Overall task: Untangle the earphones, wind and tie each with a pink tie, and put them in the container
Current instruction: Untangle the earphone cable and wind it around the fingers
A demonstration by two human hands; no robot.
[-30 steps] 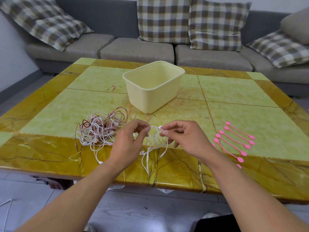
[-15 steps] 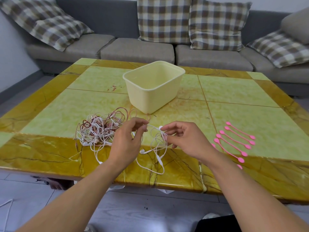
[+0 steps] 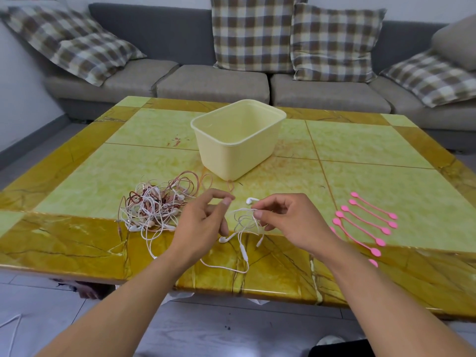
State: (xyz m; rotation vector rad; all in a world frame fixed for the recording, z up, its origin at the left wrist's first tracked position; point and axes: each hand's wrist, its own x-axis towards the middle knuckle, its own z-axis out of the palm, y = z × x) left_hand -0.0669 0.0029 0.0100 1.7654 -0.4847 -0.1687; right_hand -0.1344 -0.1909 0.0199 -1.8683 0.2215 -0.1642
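Note:
A white earphone (image 3: 244,228) hangs in loose loops over the table's front edge between my hands. My right hand (image 3: 288,222) pinches its cord near one earbud (image 3: 249,200). My left hand (image 3: 203,222) is curled beside it, thumb against forefinger, and a thin strand of the cord runs to its fingers. A tangled heap of white and reddish earphones (image 3: 154,207) lies left of my left hand. Several pink ties (image 3: 365,222) lie in a row to the right. The pale yellow container (image 3: 239,148) stands behind my hands, nothing visible inside.
The work sits on a green and amber marble table (image 3: 360,163). A grey sofa (image 3: 213,83) with checked cushions runs along the far side. A white cord (image 3: 10,328) lies on the floor at the lower left.
My hands have drawn apart and lifted slightly. The white earphone's loops have opened, and more cord now trails down onto the table's front edge.

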